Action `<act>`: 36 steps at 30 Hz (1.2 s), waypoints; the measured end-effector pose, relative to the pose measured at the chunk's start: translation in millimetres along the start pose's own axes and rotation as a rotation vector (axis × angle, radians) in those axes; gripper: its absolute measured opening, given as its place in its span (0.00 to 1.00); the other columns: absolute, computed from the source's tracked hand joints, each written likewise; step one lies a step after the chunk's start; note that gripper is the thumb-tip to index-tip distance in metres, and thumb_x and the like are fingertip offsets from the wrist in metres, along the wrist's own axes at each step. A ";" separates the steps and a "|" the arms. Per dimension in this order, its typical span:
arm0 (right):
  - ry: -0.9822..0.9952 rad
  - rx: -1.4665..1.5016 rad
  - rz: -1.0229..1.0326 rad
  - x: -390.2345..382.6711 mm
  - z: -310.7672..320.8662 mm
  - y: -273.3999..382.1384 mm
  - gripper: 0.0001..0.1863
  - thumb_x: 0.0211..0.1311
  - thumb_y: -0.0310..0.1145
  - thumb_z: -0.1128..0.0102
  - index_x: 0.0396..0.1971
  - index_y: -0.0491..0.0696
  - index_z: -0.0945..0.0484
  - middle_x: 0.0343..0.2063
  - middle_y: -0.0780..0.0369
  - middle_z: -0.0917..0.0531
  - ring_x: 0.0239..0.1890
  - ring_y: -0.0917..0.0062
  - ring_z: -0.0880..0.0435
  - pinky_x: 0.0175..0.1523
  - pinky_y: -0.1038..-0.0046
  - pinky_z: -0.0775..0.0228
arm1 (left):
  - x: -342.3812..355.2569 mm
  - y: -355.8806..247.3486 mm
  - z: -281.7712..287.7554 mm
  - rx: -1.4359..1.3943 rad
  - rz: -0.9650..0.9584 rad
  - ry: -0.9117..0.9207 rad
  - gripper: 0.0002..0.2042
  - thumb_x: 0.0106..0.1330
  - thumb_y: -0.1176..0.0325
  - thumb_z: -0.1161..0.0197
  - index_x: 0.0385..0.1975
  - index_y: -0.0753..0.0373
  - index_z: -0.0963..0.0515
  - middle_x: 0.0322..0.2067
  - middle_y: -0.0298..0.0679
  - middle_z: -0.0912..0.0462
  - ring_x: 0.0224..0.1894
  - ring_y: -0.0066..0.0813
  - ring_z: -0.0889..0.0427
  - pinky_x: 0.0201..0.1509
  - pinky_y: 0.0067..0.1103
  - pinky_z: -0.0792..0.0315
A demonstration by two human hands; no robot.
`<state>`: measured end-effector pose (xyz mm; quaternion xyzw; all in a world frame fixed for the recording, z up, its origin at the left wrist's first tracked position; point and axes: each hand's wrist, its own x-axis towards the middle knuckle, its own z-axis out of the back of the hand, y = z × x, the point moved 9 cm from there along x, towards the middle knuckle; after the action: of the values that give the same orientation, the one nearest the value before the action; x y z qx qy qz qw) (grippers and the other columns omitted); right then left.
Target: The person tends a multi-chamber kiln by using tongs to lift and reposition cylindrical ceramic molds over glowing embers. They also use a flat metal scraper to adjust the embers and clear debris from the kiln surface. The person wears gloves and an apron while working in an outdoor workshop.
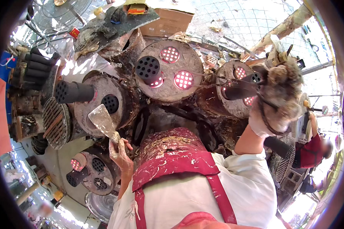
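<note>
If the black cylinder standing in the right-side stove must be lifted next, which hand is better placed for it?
Probably the right hand: thickly covered, it holds long thin tongs close to that black cylinder. The left hand, bare and farther away, holds a flat scraper.

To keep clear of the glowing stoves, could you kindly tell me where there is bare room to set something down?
Bare floor shows at left, between the slatted grate and the lower-left stove. It is crowded by the right hand, at the right stove, and on the upper-left board, which bears packets.
</note>
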<state>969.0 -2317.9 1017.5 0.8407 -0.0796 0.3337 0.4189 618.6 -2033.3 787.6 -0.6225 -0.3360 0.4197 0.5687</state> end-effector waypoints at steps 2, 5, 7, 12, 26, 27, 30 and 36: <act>-0.255 -0.075 -0.054 -12.4 34.0 -18.3 0.44 0.46 0.47 0.26 0.59 0.41 0.36 0.51 0.59 0.26 0.49 0.71 0.25 0.56 0.63 0.30 | -3.3 -1.6 -12.5 0.019 0.008 0.016 0.10 0.69 0.74 0.47 0.47 0.70 0.29 0.28 0.37 0.24 0.22 0.20 0.29 0.26 0.17 0.34; -0.304 -0.112 -0.091 -13.1 58.1 -38.3 0.46 0.44 0.48 0.24 0.60 0.41 0.36 0.52 0.60 0.25 0.50 0.72 0.25 0.57 0.67 0.32 | -19.0 0.6 -21.0 0.014 0.027 -0.029 0.10 0.69 0.74 0.47 0.47 0.70 0.29 0.29 0.37 0.24 0.22 0.21 0.28 0.26 0.17 0.34; -0.308 -0.092 -0.085 -7.1 65.2 -43.8 0.46 0.44 0.47 0.24 0.60 0.41 0.35 0.51 0.60 0.25 0.49 0.73 0.25 0.57 0.68 0.32 | -25.0 4.8 -21.1 0.027 0.055 -0.080 0.11 0.69 0.74 0.47 0.48 0.70 0.29 0.29 0.38 0.24 0.22 0.21 0.28 0.26 0.17 0.34; -0.185 -0.073 -0.106 2.5 57.5 -51.0 0.43 0.49 0.48 0.29 0.62 0.43 0.37 0.52 0.59 0.25 0.51 0.69 0.25 0.59 0.62 0.33 | -33.2 9.7 -24.1 0.019 0.081 -0.125 0.11 0.68 0.75 0.47 0.48 0.70 0.29 0.29 0.38 0.24 0.22 0.21 0.28 0.26 0.17 0.33; -0.355 0.024 -0.123 -2.4 41.0 -106.3 0.23 0.54 0.17 0.39 0.52 0.41 0.28 0.49 0.53 0.22 0.40 0.69 0.18 0.45 0.68 0.20 | -14.9 17.5 -19.0 -0.014 0.121 -0.095 0.13 0.68 0.74 0.46 0.50 0.71 0.29 0.28 0.38 0.23 0.21 0.22 0.28 0.26 0.18 0.33; -0.404 -0.162 -0.072 -2.1 42.5 -93.9 0.21 0.54 0.17 0.40 0.50 0.41 0.27 0.45 0.55 0.21 0.34 0.72 0.18 0.39 0.70 0.19 | -12.4 18.0 -16.1 -0.025 0.117 -0.089 0.12 0.68 0.74 0.46 0.49 0.71 0.29 0.28 0.38 0.23 0.21 0.22 0.28 0.26 0.18 0.33; -0.329 -0.033 -0.080 15.4 35.6 -67.7 0.21 0.55 0.18 0.38 0.50 0.42 0.28 0.41 0.58 0.21 0.33 0.74 0.19 0.37 0.69 0.19 | -5.9 13.5 -10.5 -0.043 0.108 -0.077 0.12 0.68 0.74 0.47 0.49 0.70 0.29 0.28 0.38 0.24 0.21 0.21 0.28 0.26 0.18 0.33; 0.012 -0.038 -0.098 64.1 -17.6 -6.7 0.25 0.64 0.42 0.41 0.55 0.41 0.31 0.29 0.64 0.21 0.29 0.81 0.22 0.46 0.64 0.24 | 8.5 14.9 3.7 -0.055 0.105 -0.067 0.11 0.69 0.73 0.47 0.48 0.70 0.29 0.27 0.37 0.24 0.20 0.21 0.29 0.25 0.18 0.34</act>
<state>1012.1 -2291.0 1060.8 0.8334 -0.0419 0.3164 0.4511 618.0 -2026.0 771.6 -0.6402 -0.3333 0.4603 0.5169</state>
